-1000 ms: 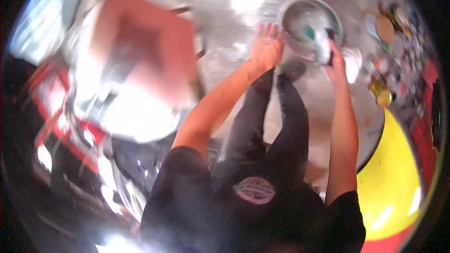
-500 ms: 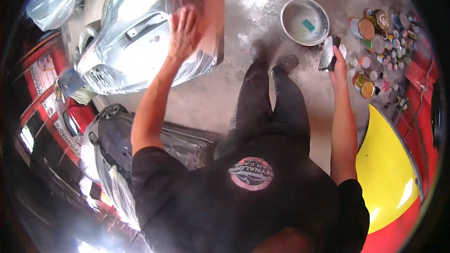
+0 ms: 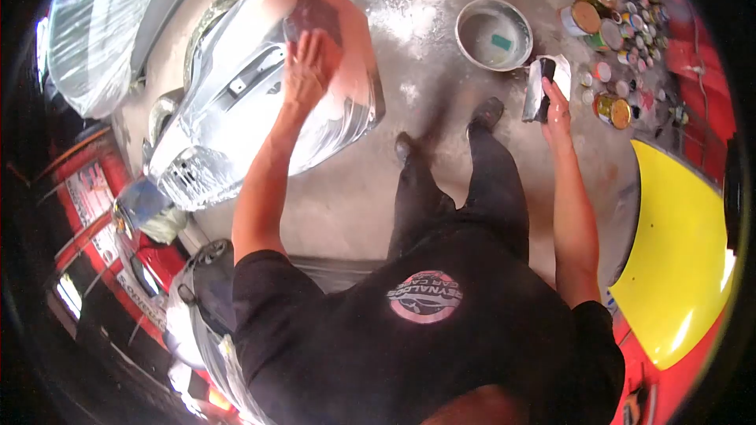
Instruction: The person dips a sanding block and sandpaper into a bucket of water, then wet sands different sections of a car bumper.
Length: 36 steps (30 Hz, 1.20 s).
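My left hand (image 3: 305,71) rests on the silver and pinkish car body (image 3: 228,102), fingers spread out, just below a dark patch (image 3: 316,16) on its surface. Beside those fingers is a recess (image 3: 250,77) in the bodywork, and clear plastic film (image 3: 193,177) covers the lower part. On the other side, my right hand (image 3: 557,114) is closed around a dark sanding block (image 3: 545,79) with a pale grey sheet (image 3: 534,98) about it. That block is held above the floor near a round metal basin (image 3: 460,35), in which a green rectangular piece (image 3: 502,42) lies.
Several paint cans (image 3: 584,17) and jars stand on the floor at the right. A yellow car panel (image 3: 677,252) leans near the red wall. Another car (image 3: 102,24) under plastic stands upper left, and a dark car (image 3: 214,287) lower left.
The view has shifted, and my feet have moved farther apart. My left hand stays on the car body, below the dark patch. My right hand still holds the sanding block, its pale sheet more visible.
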Each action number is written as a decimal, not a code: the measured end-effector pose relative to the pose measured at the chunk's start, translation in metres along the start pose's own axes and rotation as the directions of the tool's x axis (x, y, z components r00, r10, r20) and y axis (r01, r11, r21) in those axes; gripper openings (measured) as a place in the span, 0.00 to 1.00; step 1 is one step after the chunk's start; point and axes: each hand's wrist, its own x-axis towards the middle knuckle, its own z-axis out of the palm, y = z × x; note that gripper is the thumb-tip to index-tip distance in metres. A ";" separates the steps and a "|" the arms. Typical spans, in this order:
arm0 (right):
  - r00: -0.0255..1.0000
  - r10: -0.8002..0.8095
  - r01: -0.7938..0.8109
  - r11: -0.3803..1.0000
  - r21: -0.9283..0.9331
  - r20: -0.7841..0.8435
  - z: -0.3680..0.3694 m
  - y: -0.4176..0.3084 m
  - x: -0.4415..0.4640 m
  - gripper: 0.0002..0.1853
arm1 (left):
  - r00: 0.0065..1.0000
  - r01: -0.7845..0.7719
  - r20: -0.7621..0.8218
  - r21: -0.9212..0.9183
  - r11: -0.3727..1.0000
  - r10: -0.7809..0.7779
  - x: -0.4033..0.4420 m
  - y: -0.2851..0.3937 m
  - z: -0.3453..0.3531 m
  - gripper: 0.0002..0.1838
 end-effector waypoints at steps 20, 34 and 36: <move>0.803 -0.364 0.406 0.914 -0.014 -0.473 0.009 0.039 -0.246 0.34 | 0.982 -0.038 -0.184 -0.013 0.999 0.035 0.013 -0.011 0.020 0.40; 0.948 -0.317 0.300 0.918 -0.260 -0.022 0.226 0.125 -0.105 0.21 | 0.919 -0.355 -0.335 -0.475 0.805 0.208 -0.075 -0.033 -0.037 0.29; 0.911 -0.367 0.407 0.871 -0.276 0.187 0.272 0.135 -0.085 0.29 | 0.913 -0.191 -0.408 -0.412 0.891 0.008 -0.090 -0.085 -0.010 0.31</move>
